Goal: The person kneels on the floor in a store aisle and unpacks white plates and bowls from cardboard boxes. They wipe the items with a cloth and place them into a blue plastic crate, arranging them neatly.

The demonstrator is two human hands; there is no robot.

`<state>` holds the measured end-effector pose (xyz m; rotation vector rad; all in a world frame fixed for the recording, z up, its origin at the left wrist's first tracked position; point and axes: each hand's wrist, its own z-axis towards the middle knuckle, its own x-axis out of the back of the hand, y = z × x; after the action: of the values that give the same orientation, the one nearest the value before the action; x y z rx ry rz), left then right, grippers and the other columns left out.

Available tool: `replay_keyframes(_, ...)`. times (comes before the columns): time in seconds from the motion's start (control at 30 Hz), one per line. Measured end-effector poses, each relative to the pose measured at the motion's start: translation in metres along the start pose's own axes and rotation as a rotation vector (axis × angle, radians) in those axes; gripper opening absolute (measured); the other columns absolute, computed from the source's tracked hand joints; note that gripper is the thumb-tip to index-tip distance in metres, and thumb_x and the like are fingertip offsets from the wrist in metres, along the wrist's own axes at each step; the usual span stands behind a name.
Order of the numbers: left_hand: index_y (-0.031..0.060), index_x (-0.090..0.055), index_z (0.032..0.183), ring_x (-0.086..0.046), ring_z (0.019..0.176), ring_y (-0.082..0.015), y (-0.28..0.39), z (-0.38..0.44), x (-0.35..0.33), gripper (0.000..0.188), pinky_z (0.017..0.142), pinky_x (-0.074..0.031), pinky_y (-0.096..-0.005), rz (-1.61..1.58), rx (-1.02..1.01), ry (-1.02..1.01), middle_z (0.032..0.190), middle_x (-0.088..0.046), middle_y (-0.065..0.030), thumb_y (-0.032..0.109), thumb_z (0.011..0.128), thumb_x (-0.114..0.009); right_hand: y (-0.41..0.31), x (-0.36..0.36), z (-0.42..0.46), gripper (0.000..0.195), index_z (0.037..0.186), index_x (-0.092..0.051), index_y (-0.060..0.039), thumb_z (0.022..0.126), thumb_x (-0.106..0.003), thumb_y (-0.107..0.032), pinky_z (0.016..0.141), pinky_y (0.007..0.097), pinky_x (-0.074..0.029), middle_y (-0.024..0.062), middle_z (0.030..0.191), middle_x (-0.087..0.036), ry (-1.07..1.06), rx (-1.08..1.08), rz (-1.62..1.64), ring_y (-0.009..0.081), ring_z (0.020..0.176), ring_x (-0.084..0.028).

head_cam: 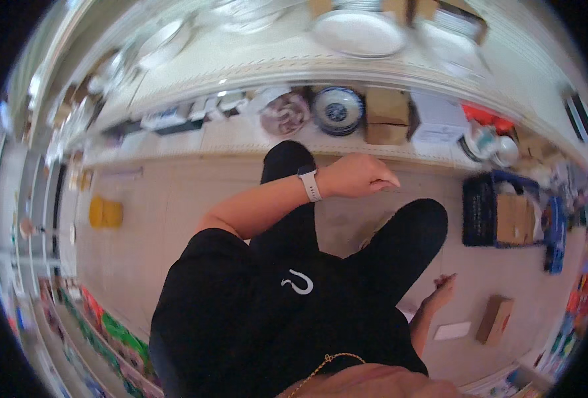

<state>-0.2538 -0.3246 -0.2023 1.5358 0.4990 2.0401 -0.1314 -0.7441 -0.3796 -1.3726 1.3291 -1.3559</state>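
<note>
My left hand (pixel 356 175), with a pale-strapped watch (pixel 311 184) on its wrist, hovers above my knees in front of the lower shelf. Its fingers are curled together and nothing shows in them. Down by my right side, my right hand (pixel 442 289) hangs over the floor with fingers apart and no visible object. On the lower shelf before me is a stack of blue-and-white patterned dishes (pixel 337 110). Left of it sits a brown-patterned bowl or plate (pixel 285 114); to the right are a cardboard box (pixel 387 115) and a white box (pixel 438 117).
White oval plates (pixel 358 34) stand on the upper shelf. Red packages (pixel 490 117) and white cups (pixel 505 151) lie farther right. On the floor are a dark blue crate (pixel 478 211) holding cardboard (pixel 514 219), a small carton (pixel 495 319), a white flat object (pixel 452 331) and a yellow bucket-like item (pixel 106 212).
</note>
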Motion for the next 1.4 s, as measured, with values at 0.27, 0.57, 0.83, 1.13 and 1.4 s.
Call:
replay_keyframes(0.27, 0.0088, -0.069, 0.115, -0.067, 0.080, -0.0199, -0.059, -0.094, 0.005, 0.024, 0.072, -0.052, -0.0336, -0.135, 0.572, 0.356, 0.093, -0.071, -0.0099, 0.022, 0.096, -0.061, -0.147, -0.154, -0.003, 0.032, 0.096, -0.064, -0.0007, 0.104, -0.049, -0.028, 0.073, 0.0252, -0.042, 0.0029, 0.078, -0.057, -0.499, 0.450, 0.034, 0.0105, 0.072, -0.051)
replay_keyframes(0.57, 0.0026, -0.043, 0.143, -0.049, 0.123, -0.0449, -0.282, -0.069, -0.006, 0.066, 0.104, -0.040, -0.0505, 0.007, 1.017, 0.593, 0.129, -0.058, -0.0228, 0.039, 0.090, -0.060, -0.092, -0.236, -0.024, 0.015, 0.102, -0.069, 0.0001, 0.098, -0.060, -0.012, 0.066, 0.0265, -0.051, 0.0065, 0.089, -0.069, -0.773, 0.520, -0.265, 0.0125, 0.070, -0.063)
replay_keyframes(0.83, 0.0225, -0.047, 0.144, -0.042, 0.127, -0.0407, -0.370, -0.099, 0.000, 0.076, 0.104, -0.038, -0.0519, -0.168, 1.629, 1.041, 0.143, -0.034, -0.0214, 0.051, 0.079, -0.072, -0.083, -0.264, -0.032, 0.017, 0.103, -0.069, 0.0012, 0.098, -0.059, -0.012, 0.066, 0.0258, -0.052, 0.0067, 0.087, -0.067, -0.871, 0.429, -0.247, 0.0106, 0.068, -0.061)
replay_keyframes(1.13, 0.0000, -0.068, 0.093, -0.067, 0.072, -0.0190, -0.357, -0.108, -0.003, 0.011, 0.069, -0.053, -0.0330, -0.317, 0.978, 1.763, 0.083, -0.071, -0.0104, 0.006, 0.084, -0.067, -0.082, -0.263, -0.034, 0.017, 0.105, -0.068, -0.0001, 0.098, -0.059, -0.012, 0.064, 0.0257, -0.050, 0.0044, 0.077, -0.062, -0.883, 0.487, -0.327, 0.0108, 0.066, -0.060)
replay_keyframes(1.4, 0.0085, -0.055, 0.087, -0.048, 0.078, -0.0070, -0.174, -0.061, 0.000, 0.010, 0.071, -0.042, -0.0216, -0.938, 0.439, 1.840, 0.085, -0.052, 0.0033, -0.001, 0.089, -0.058, -0.072, -0.254, -0.017, 0.017, 0.104, -0.069, -0.0012, 0.098, -0.059, -0.013, 0.070, 0.0273, -0.052, 0.0067, 0.087, -0.065, -0.864, 0.438, -0.152, 0.0131, 0.073, -0.062)
